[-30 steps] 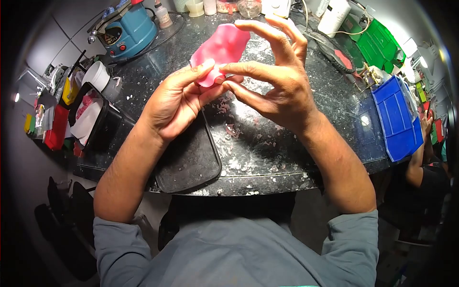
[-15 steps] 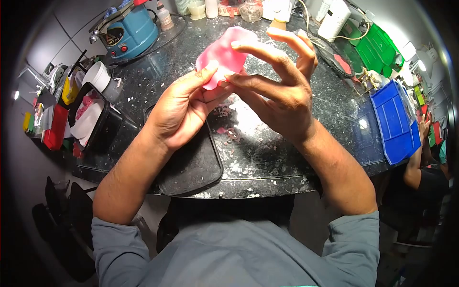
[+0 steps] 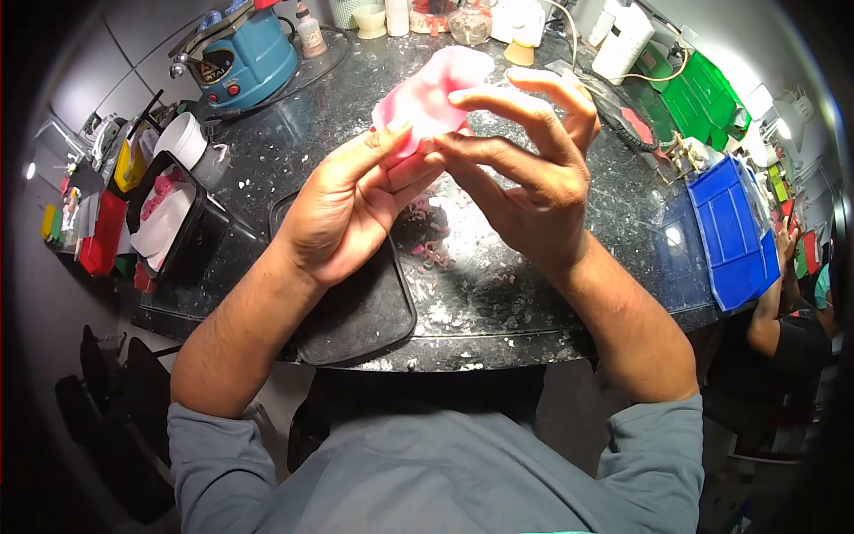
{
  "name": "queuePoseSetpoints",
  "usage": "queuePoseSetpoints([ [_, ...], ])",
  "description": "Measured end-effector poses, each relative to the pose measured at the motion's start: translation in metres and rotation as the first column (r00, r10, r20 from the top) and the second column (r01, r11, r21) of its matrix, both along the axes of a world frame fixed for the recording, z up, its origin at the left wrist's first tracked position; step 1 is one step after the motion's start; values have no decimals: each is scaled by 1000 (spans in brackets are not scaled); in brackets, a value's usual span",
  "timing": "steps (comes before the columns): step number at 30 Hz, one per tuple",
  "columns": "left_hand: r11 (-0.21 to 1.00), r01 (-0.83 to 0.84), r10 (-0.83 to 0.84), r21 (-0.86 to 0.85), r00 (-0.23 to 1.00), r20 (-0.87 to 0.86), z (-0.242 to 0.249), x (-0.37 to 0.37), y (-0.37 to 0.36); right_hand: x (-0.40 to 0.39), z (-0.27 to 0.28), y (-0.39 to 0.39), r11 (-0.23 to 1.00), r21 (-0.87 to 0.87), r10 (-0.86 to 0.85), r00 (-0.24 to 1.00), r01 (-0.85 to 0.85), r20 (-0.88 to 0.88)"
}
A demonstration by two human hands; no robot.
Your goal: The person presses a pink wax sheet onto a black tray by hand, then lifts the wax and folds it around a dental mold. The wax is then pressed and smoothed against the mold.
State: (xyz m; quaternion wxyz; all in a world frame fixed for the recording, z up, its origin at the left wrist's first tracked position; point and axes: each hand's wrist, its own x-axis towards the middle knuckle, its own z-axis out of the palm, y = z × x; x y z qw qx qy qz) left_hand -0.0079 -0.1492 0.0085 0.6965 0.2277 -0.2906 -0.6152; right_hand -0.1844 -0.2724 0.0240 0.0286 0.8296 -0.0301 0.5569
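A thin, wavy-edged pink wax-like sheet (image 3: 427, 89) is held up above the dark worktop. My left hand (image 3: 347, 200) grips its lower left edge, thumb on top and fingers beneath. My right hand (image 3: 529, 160) pinches the lower right edge between thumb and index finger. Its middle fingertip rests against the sheet, and the other fingers are curled and spread apart. Below my left hand lies a black tray (image 3: 356, 311). Pink shavings (image 3: 431, 254) and white crumbs are scattered on the worktop under the sheet.
At the back left stands a blue machine (image 3: 249, 62) with a cable. A black bin (image 3: 178, 214) holds pink and white scraps. Blue (image 3: 734, 231) and green (image 3: 703, 98) plastic bins lie on the right. Bottles and jars line the back. Another person's arm (image 3: 767, 311) shows at far right.
Both hands and the pink sheet have shifted slightly to the right. The sheet is tilted a little differently, and the grip looks the same.
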Motion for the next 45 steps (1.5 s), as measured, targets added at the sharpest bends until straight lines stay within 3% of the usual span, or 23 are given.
queuePoseSetpoints([
  [7,997,7,-2,-79,998,59,9,-7,1,3,-2,-3,991,107,77,996,-81,45],
  [9,992,-105,117,-66,969,219,19,-16,2,5,-2,-5,980,149,120,989,-131,82],
  [15,995,-20,25,-98,999,48,2,-2,1,0,2,-6,997,20,79,997,-80,16],
  [19,994,-50,56,-92,997,61,3,-5,1,2,-2,-10,997,26,75,997,-75,16],
  [24,994,-45,53,-102,996,73,0,-6,1,0,3,-10,994,-83,73,997,-72,19],
  [28,992,-66,76,-108,992,98,2,-10,0,3,0,-13,994,15,104,994,-105,33],
  [30,983,-156,170,-93,971,167,1,-11,-1,2,-1,-14,977,96,193,981,-188,-35],
  [32,976,-208,218,-68,949,228,7,-15,0,4,-6,-13,878,364,307,949,-310,69],
  [33,965,-257,259,-46,921,290,9,-19,0,6,-6,-5,637,652,386,902,-411,191],
  [34,965,-258,261,-47,921,290,9,-22,-1,6,-5,3,298,831,410,849,-470,333],
  [36,919,-385,384,-81,834,396,7,-28,-2,8,-6,2,210,906,395,879,-368,266],
  [42,946,-323,304,-33,845,440,3,-33,1,5,-1,6,47,947,444,856,-319,266],
  [44,932,-354,340,-76,783,521,-1,-35,-1,4,3,6,-112,955,463,836,-275,295],
  [45,934,-351,336,-74,783,523,1,-35,0,3,-1,0,-132,952,486,819,-276,305],
])
